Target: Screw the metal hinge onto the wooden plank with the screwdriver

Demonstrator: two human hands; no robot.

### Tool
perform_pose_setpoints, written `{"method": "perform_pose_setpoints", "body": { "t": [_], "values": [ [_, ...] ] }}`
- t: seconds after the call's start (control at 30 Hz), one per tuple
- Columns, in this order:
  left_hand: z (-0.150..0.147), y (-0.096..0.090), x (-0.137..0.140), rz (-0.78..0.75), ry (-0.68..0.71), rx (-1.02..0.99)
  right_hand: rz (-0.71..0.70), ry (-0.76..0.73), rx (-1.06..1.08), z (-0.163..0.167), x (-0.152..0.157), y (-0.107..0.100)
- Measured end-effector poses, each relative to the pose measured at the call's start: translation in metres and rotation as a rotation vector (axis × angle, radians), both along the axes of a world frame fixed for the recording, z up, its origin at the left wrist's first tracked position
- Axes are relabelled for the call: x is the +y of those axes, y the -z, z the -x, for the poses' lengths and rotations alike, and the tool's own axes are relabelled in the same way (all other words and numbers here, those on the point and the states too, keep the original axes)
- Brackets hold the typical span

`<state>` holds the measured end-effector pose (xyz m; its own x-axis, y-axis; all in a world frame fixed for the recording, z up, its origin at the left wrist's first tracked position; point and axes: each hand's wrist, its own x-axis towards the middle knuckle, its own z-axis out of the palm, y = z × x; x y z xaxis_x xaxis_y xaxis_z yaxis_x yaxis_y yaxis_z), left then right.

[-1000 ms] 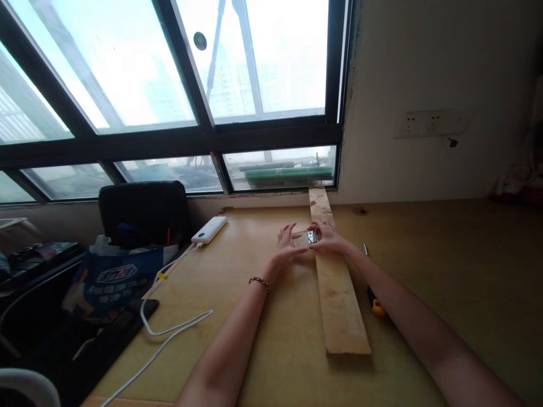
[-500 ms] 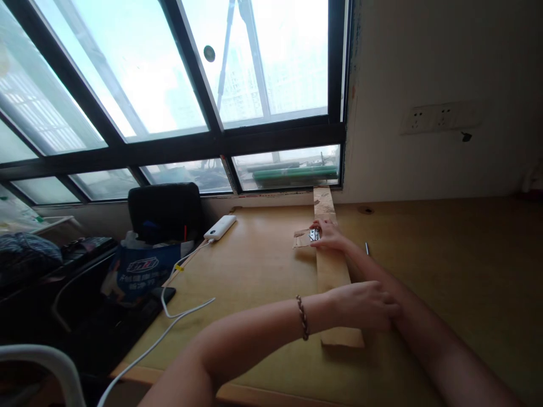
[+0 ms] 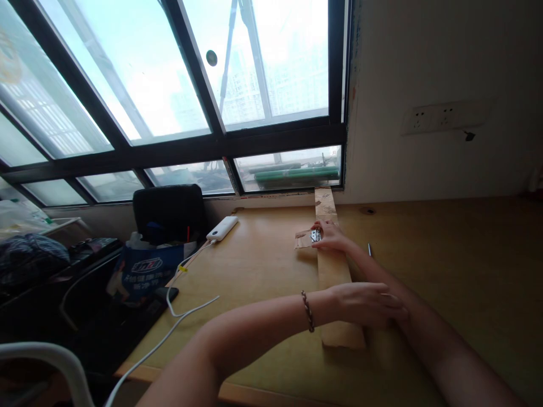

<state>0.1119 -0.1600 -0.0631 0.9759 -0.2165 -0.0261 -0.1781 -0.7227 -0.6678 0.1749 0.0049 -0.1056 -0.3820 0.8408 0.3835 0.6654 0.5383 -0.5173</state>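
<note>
My right hand (image 3: 331,235) is over the far half of a long light-brown strip (image 3: 335,274), which looks like cardboard. Its thumb and fingers pinch a small silver metal plate with dark holes (image 3: 315,235). Under the plate, a short light-brown piece (image 3: 302,239) with a torn-looking surface sticks out to the left of the strip. My left hand (image 3: 369,305), with a braided bracelet (image 3: 307,311) at the wrist, crosses above the strip's near part. Its fingers are loosely stretched against my right forearm, slightly blurred, and hold no object.
A thin metal rod (image 3: 370,250) lies right of my right hand. On the table's left side are a white power bank (image 3: 222,228) and its white cable (image 3: 193,310). Beyond the left edge stand a black chair (image 3: 168,212) and a blue bag (image 3: 146,268). Windows and a wall border the back.
My left hand has shifted slightly along my right forearm, its fingers moving a little to the right. My right hand keeps its pinch on the metal plate. The view has tilted slightly.
</note>
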Motion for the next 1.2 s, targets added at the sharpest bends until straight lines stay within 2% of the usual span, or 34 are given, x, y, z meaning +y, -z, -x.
{"method": "perform_pose_setpoints", "body": {
  "t": [0.07, 0.17, 0.27, 0.33, 0.43, 0.47, 0.53, 0.63, 0.7, 0.77, 0.83, 0.87, 0.97, 1.03, 1.1, 1.2],
  "values": [
    [-0.001, 0.005, 0.001, -0.156, -0.037, 0.026, -0.001, -0.005, 0.001, 0.000, 0.000, 0.000],
    [0.000, 0.009, -0.001, -0.345, -0.002, 0.039, -0.010, -0.002, 0.000, 0.000, 0.000, 0.001],
    [0.006, 0.005, -0.008, -0.368, 0.105, -0.009, 0.002, -0.001, -0.006, 0.000, 0.001, 0.001],
    [0.013, -0.005, -0.017, -0.285, 0.178, -0.060, 0.012, -0.001, -0.006, 0.000, 0.002, 0.001],
    [0.028, -0.026, -0.034, 0.023, 0.270, -0.140, 0.017, 0.002, -0.005, 0.000, 0.005, 0.002],
    [0.034, -0.035, -0.040, 0.134, 0.253, -0.178, 0.018, 0.002, -0.006, 0.000, 0.005, 0.002],
    [0.047, -0.051, -0.051, 0.362, 0.195, -0.245, 0.020, -0.001, -0.008, 0.000, 0.006, 0.003],
    [0.067, -0.072, -0.062, 0.758, -0.023, -0.431, 0.009, -0.004, -0.015, 0.000, 0.004, 0.002],
    [0.079, -0.082, -0.059, 1.029, -0.157, -0.785, -0.008, 0.010, -0.011, 0.000, 0.001, 0.001],
    [0.092, -0.090, -0.044, 1.275, -0.198, -1.264, -0.016, 0.025, -0.005, 0.000, -0.002, 0.000],
    [0.106, -0.099, -0.019, 1.532, -0.081, -1.761, -0.006, 0.020, -0.007, 0.000, -0.003, -0.001],
    [0.113, -0.103, -0.004, 1.671, -0.011, -1.925, 0.000, 0.013, -0.011, 0.000, -0.002, -0.001],
    [0.138, -0.114, 0.040, 2.073, 0.058, -2.237, 0.008, 0.000, -0.018, 0.000, 0.002, 0.002],
    [0.152, -0.117, 0.063, 2.173, 0.094, -2.416, -0.002, -0.002, -0.013, 0.000, 0.005, 0.004],
    [0.164, -0.117, 0.082, 2.138, 0.144, -2.621, -0.018, -0.003, -0.010, 0.000, 0.007, 0.006],
    [0.174, -0.117, 0.102, 2.049, 0.145, -2.780, -0.037, -0.012, -0.014, -0.001, 0.007, 0.007]
  ]
}}
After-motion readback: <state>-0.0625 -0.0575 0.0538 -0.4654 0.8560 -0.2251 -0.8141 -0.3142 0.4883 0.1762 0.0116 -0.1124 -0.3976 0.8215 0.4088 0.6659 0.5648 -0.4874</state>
